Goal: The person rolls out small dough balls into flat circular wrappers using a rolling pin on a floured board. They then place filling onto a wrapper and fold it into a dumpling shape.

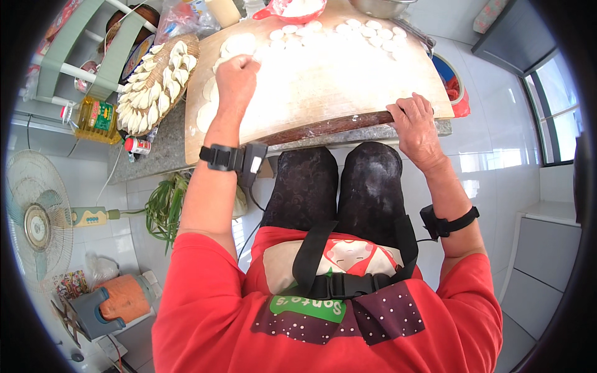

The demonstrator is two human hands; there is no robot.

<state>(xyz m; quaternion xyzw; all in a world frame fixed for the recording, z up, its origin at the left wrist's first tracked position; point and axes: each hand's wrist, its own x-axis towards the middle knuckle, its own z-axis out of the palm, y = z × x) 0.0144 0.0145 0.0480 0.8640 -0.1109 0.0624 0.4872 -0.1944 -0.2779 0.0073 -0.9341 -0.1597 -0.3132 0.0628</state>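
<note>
A floured wooden board (326,93) lies before me on a stone counter. My left hand (238,81) is curled over its left part, beside round flattened pieces of dough (238,45); whether its fingers pinch anything is hidden in the glare. Under my right hand (413,119) is the right end of a dark wooden rolling pin (331,127), which lies along the board's near edge. Small dough discs (385,34) are spread over the far part. To the left, a woven tray (161,65) holds rows of shaped dumplings. A red scoop (298,11) with flour stands at the far edge.
Left of the tray stand an oil bottle (98,120), a small red-capped jar (138,145) and a green-and-white rack (105,56). A metal bowl (382,7) sits at the far right. Green onions (165,205) hang below the counter, near a fan (37,224).
</note>
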